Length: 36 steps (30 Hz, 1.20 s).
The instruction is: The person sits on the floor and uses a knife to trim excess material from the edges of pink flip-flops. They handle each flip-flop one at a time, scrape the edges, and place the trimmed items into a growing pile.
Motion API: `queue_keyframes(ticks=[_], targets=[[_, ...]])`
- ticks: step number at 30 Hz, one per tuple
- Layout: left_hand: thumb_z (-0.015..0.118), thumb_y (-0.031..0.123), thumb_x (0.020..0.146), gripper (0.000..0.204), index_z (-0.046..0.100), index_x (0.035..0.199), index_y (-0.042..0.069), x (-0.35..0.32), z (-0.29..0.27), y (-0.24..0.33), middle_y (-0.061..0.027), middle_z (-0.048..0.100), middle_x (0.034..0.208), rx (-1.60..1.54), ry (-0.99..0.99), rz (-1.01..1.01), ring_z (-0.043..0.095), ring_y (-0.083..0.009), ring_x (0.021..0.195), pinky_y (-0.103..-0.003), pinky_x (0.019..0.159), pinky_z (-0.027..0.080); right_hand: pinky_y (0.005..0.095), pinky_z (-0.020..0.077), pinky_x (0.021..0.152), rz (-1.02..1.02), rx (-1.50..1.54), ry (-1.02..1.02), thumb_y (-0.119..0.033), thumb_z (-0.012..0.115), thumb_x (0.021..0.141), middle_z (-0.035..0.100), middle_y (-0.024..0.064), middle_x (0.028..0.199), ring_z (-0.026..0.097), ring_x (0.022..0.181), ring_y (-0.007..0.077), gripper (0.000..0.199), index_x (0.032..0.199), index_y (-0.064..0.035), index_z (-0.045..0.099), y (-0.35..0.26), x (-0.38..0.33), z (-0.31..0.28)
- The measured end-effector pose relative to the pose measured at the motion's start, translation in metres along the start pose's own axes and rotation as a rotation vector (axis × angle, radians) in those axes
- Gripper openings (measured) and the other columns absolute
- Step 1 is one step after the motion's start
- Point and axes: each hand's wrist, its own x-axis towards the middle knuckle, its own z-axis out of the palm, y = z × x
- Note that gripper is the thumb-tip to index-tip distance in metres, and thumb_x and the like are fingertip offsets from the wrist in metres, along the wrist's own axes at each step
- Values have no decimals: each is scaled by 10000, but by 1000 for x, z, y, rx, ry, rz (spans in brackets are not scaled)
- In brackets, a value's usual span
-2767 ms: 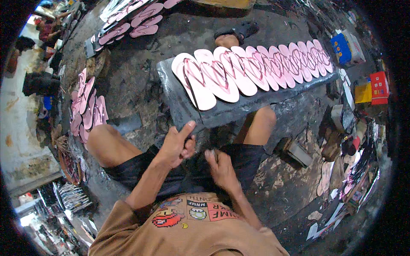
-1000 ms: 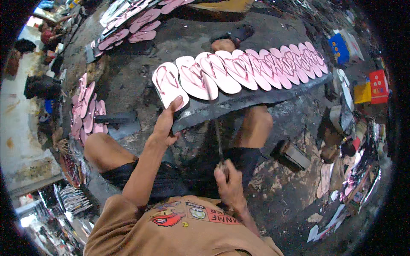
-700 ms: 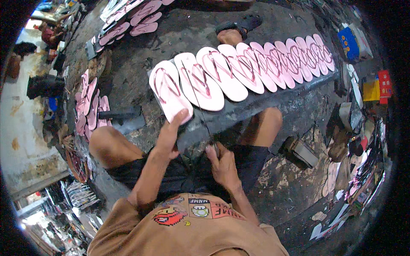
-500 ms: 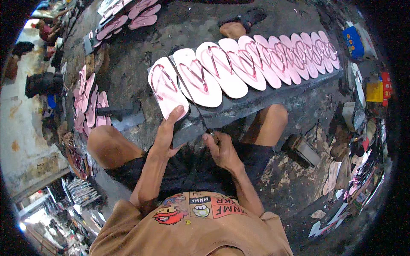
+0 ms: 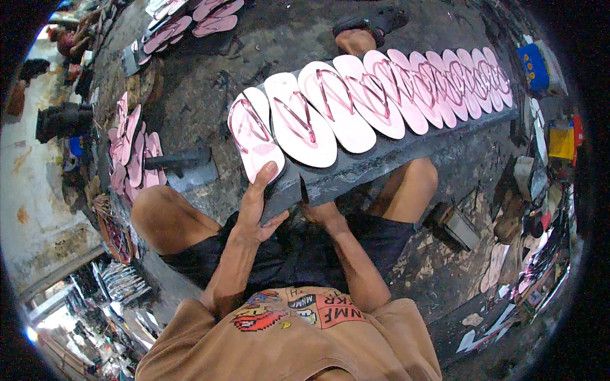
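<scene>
Two hands meet at the near board [image 5: 381, 166]: left hand [image 5: 257, 206] grips the leftmost sandal [image 5: 254, 141]; right hand's [image 5: 321, 213] grip unclear; keep it steady.

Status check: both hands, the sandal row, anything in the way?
Left hand gripping dark board, thumb on end sandal. Right hand under board edge, grip unclear. Pink sandals overlapped in row. Nothing blocking.

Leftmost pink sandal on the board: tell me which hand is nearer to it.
Left. The left hand touches the leftmost pink sandal at its near end; the right hand sits under the board's edge.
</scene>
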Motion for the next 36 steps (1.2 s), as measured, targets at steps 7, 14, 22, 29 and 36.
queue_keyframes(ticks=[7, 14, 22, 29, 36], targets=[[547, 467, 1008, 415, 642, 869, 88, -2, 5, 4, -32, 575, 552, -44, 93, -21, 321, -96, 277, -207, 268, 261, 449, 341, 987, 66, -79, 244, -239, 566, 913, 489, 178, 1248, 445, 1138, 358, 444, 1308, -47, 502, 24, 31, 37], [563, 465, 1002, 404, 620, 824, 107, -5, 0, 3, -21, 549, 528, -25, 26, -19, 328, -94, 287, -212, 275, 273, 395, 362, 795, 144, -31, 253, -384, 513, 939, 492, 120, 1013, 451, 892, 280, 400, 1162, -52, 538, 30, 55, 25], [642, 472, 945, 399, 644, 1016, 79, -24, -18, 0, -57, 667, 758, 92, 64, -78, 532, -164, 435, -266, 396, 457, 333, 386, 575, 257, 178, 166, -550, 453, 970, 495, 54, 743, 458, 611, 190, 508, 994, -58, 579, 18, 84, 6], [705, 411, 910, 781, 395, 1466, -43, -126, -41, 2, -121, 526, 1407, 677, 91, 106, 492, -219, 1277, -355, 1117, 348, 269, 384, 438, 422, 1210, 276, -647, 449, 991, 500, -14, 574, 452, 443, 101, 621, 856, -65, 616, -120, 123, -16], [721, 280, 928, 598, 490, 1394, -15, -123, -32, 29, -89, 653, 1205, 671, -49, 561, 616, -174, 1078, -320, 978, 479, 216, 412, 590, 55, 717, 330, -286, 745, 934, 592, -45, 779, 514, 677, 38, 317, 987, 14, 659, -192, 61, -127]])
